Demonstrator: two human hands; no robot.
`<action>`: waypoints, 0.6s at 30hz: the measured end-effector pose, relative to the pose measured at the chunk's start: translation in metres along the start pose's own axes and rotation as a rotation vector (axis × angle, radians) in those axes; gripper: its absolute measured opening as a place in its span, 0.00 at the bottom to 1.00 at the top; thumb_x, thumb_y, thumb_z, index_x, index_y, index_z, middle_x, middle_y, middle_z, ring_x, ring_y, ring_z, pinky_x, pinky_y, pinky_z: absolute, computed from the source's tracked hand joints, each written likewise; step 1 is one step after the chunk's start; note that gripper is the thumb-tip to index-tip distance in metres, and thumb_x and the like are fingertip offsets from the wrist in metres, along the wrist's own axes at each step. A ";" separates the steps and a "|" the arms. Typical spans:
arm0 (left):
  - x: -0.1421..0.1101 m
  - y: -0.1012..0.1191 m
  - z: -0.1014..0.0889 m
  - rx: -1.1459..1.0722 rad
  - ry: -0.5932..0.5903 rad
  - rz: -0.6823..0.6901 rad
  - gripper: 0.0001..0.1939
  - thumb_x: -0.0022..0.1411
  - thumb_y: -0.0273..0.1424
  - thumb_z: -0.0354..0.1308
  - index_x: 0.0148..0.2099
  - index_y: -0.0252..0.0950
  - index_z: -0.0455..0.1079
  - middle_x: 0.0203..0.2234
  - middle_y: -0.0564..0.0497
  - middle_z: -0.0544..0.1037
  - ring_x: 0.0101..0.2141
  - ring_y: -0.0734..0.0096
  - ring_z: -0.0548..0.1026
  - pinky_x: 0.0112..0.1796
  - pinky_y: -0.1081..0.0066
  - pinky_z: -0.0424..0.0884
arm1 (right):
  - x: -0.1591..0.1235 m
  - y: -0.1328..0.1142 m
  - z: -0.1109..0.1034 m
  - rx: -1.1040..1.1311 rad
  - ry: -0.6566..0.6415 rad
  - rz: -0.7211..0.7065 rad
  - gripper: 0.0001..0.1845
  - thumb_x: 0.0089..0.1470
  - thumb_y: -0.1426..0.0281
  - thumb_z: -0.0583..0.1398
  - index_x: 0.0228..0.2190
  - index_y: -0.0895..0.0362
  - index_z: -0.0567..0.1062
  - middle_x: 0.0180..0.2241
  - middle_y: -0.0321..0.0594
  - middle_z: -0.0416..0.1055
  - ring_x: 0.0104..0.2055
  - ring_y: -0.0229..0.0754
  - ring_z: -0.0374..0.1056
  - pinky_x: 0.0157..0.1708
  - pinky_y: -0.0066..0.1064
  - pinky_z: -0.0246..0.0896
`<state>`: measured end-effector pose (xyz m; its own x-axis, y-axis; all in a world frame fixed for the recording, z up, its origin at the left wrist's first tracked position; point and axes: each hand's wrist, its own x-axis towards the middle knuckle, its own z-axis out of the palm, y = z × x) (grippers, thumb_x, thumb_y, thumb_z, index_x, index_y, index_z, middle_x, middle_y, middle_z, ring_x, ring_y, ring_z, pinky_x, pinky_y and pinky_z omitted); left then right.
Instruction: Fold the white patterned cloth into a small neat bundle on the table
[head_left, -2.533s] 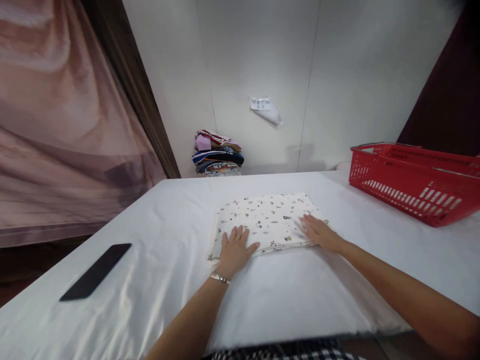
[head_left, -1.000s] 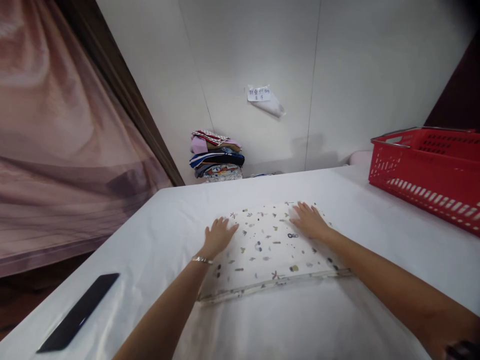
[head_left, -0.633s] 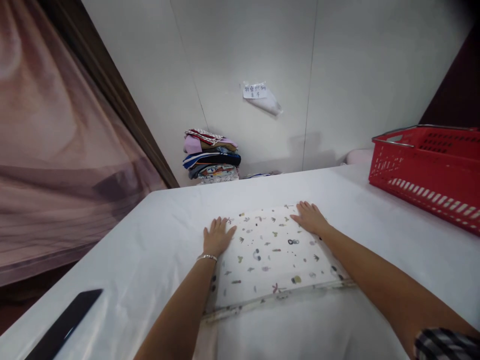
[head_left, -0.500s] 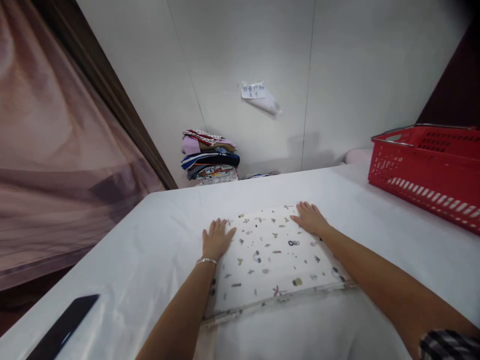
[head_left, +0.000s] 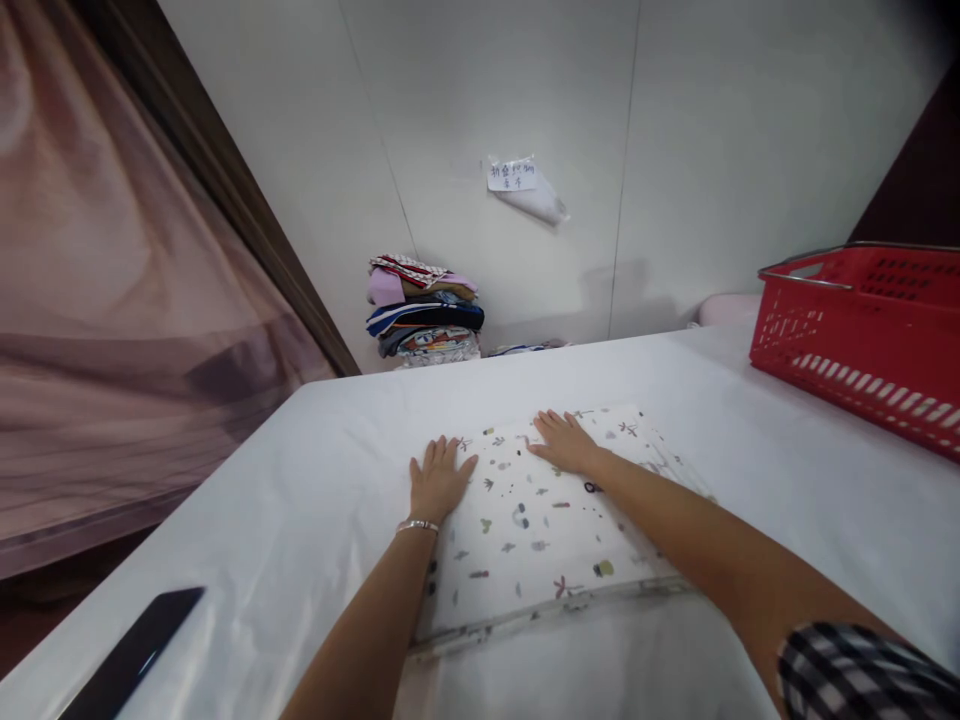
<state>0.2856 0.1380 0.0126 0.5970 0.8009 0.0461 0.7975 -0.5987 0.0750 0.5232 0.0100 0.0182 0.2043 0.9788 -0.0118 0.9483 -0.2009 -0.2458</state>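
A folded white cloth [head_left: 540,540] printed with small coloured figures lies flat on the white-covered table [head_left: 300,520]. My left hand [head_left: 437,480] rests palm down on the cloth's far left corner, fingers spread, a bracelet on the wrist. My right hand [head_left: 564,442] lies flat on the cloth's far edge, near its middle, fingers stretched out. Neither hand grips anything.
A red plastic basket [head_left: 862,340] stands on the table at the right. A dark phone [head_left: 127,655] lies near the table's front left corner. A stack of folded clothes [head_left: 424,310] sits against the white wall behind the table. A pink curtain [head_left: 112,300] hangs at left.
My right hand slid left along the cloth's far edge, from the far right corner toward the middle. My left hand stayed on the far left corner.
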 end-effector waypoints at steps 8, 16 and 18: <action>0.001 -0.001 0.002 -0.040 0.000 -0.005 0.35 0.65 0.53 0.35 0.67 0.39 0.52 0.67 0.44 0.50 0.66 0.53 0.46 0.61 0.42 0.45 | 0.003 0.002 0.004 0.023 -0.065 0.042 0.44 0.59 0.45 0.38 0.65 0.61 0.52 0.68 0.48 0.39 0.69 0.51 0.31 0.64 0.50 0.29; -0.003 0.003 0.000 -0.055 -0.010 -0.023 0.35 0.65 0.53 0.36 0.67 0.41 0.51 0.67 0.46 0.50 0.66 0.54 0.45 0.62 0.44 0.43 | 0.001 -0.023 0.012 0.013 -0.067 -0.017 0.43 0.59 0.44 0.38 0.65 0.58 0.53 0.68 0.46 0.40 0.69 0.51 0.33 0.65 0.49 0.29; -0.004 0.004 0.000 -0.066 0.004 -0.023 0.35 0.65 0.53 0.37 0.67 0.41 0.52 0.67 0.47 0.51 0.66 0.55 0.46 0.62 0.44 0.43 | 0.005 -0.029 0.013 0.008 -0.069 0.005 0.43 0.58 0.44 0.39 0.64 0.58 0.53 0.68 0.47 0.40 0.69 0.52 0.33 0.64 0.51 0.30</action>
<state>0.2865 0.1321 0.0131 0.5778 0.8148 0.0472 0.8036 -0.5780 0.1419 0.4938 0.0211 0.0130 0.1919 0.9781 -0.0800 0.9451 -0.2062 -0.2537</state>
